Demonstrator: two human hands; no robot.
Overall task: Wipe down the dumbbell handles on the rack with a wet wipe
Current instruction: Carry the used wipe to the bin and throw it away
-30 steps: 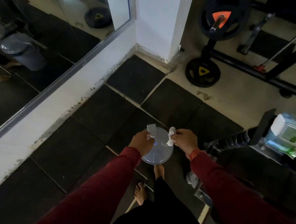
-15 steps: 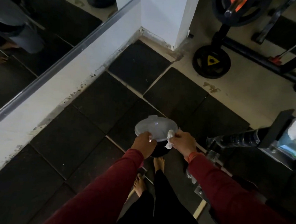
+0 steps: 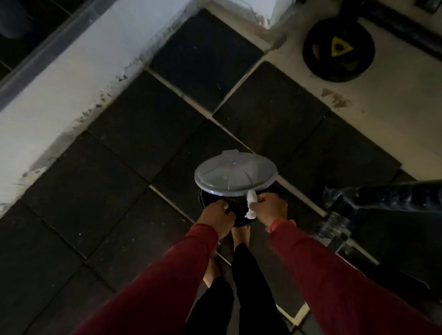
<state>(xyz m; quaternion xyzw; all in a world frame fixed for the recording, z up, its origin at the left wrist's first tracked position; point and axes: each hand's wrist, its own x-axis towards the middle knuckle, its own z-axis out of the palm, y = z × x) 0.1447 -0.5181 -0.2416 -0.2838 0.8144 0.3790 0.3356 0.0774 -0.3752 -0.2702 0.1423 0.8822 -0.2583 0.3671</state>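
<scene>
Floor (image 3: 145, 127): dark rubber tiles with pale seams covered most of the view; bare pale concrete lay toward the far right corner.
Wall base (image 3: 65, 87): a white band ran diagonally along the floor's left edge, with a mirror (image 3: 22, 29) above it.
Pillar (image 3: 249, 2): white, it stood at the far edge of the tiles.
My sleeves (image 3: 157, 279): dark red, they reached in from the near edge; my bare feet (image 3: 240, 236) stood on the tiles between them.
Dumbbell rack (image 3: 391, 227): dark metal at the floor's right edge, dim and only partly in view; a dark bar-like part (image 3: 397, 197) crossed its top, and I could not tell whether it was a handle.
Weight plate (image 3: 338, 49): black with a yellow triangle, it lay flat on the concrete near the far right corner.
Bin (image 3: 213, 201): small and dark, it stood on the tiles just beyond my feet.
Bin lid (image 3: 235, 174): grey and round, it was tilted up, opening toward me.
Left hand (image 3: 216, 217): my fingers were curled at the bin's near rim; whether they gripped it I could not tell.
Right hand (image 3: 269, 208): it pinched the wet wipe between thumb and fingers.
Wet wipe (image 3: 251, 203): white and crumpled, it hung from my right hand at the bin's opening, just under the lid's near edge.
</scene>
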